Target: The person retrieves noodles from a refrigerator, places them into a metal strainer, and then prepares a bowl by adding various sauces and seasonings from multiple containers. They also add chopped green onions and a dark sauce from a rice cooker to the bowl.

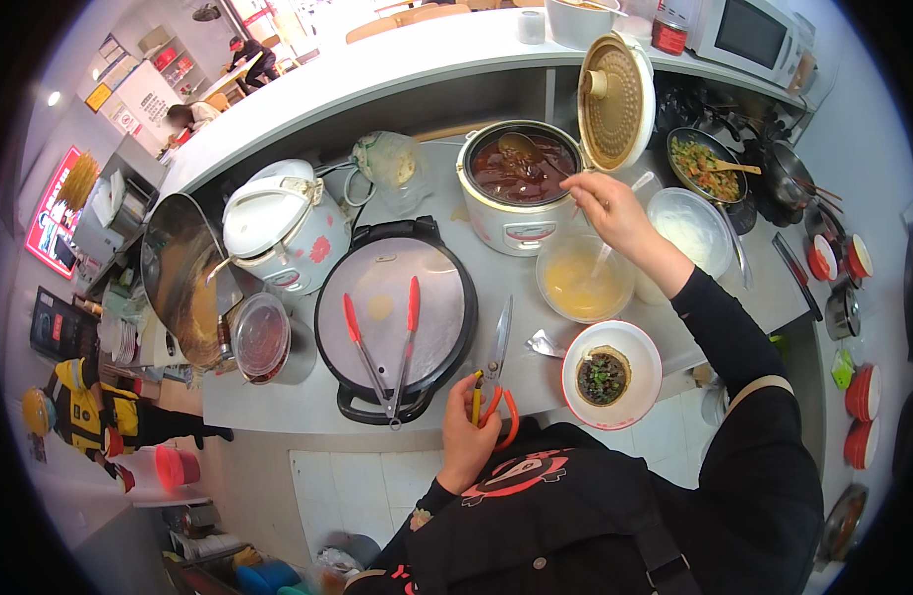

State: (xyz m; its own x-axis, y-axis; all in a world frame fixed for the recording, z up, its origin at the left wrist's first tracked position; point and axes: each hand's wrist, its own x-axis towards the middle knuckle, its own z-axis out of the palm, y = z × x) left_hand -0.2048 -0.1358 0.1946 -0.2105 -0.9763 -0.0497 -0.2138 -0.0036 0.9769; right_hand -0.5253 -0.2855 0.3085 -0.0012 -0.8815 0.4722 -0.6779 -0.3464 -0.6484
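Note:
My right hand (601,204) grips the handle of a metal ladle (521,145), whose bowl is in the dark red-brown sauce (508,182) inside an open rice cooker (527,230). Below that hand stands a plastic bowl of yellow liquid (581,286). Near the counter's front edge, my left hand (467,431) holds something small and yellow beside scissors with orange handles (501,372); which part it grips is unclear. A white red-rimmed bowl (646,372) contains a round piece of food (603,377) topped with dark filling and chopped greens.
Red-tipped tongs (397,372) lie on a round electric griddle (441,297). A closed rice cooker (278,223), a wok (177,275) and a lidded tub (261,335) stand left. Right are a tub of white contents (690,223), a pan of vegetables (687,175) and a knife (795,268).

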